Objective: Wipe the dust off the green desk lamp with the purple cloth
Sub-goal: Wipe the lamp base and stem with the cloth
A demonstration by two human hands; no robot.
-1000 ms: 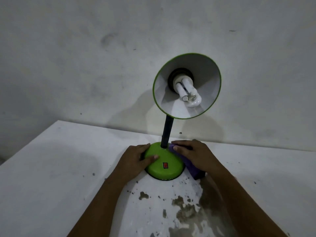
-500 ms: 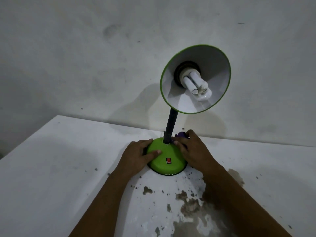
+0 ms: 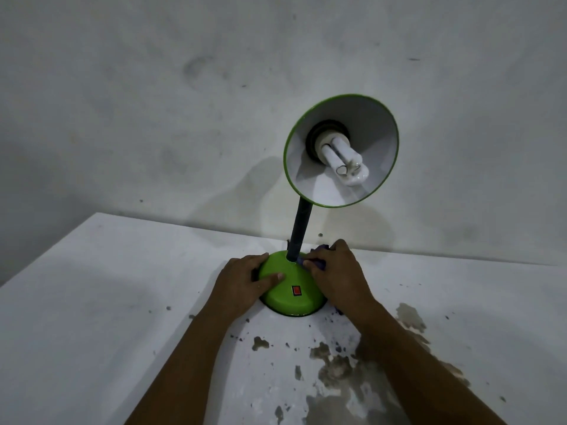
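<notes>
The green desk lamp [image 3: 291, 294] stands on a white table, with a round green base, a red switch, a black neck and a green-rimmed shade [image 3: 342, 151] tilted toward me, bulb showing. My left hand [image 3: 245, 283] grips the left side of the base, thumb on top. My right hand [image 3: 337, 277] presses the purple cloth [image 3: 319, 262] against the base's right rear, beside the neck. Most of the cloth is hidden under that hand.
The white table [image 3: 122, 302] has chipped, stained patches [image 3: 337, 363] in front of the lamp. A grey smudged wall [image 3: 184, 118] rises directly behind the table's far edge. The table's left edge runs diagonally at the left.
My right hand slid the cloth from the base's right front side round toward the back, next to the neck. The left hand stayed on the base.
</notes>
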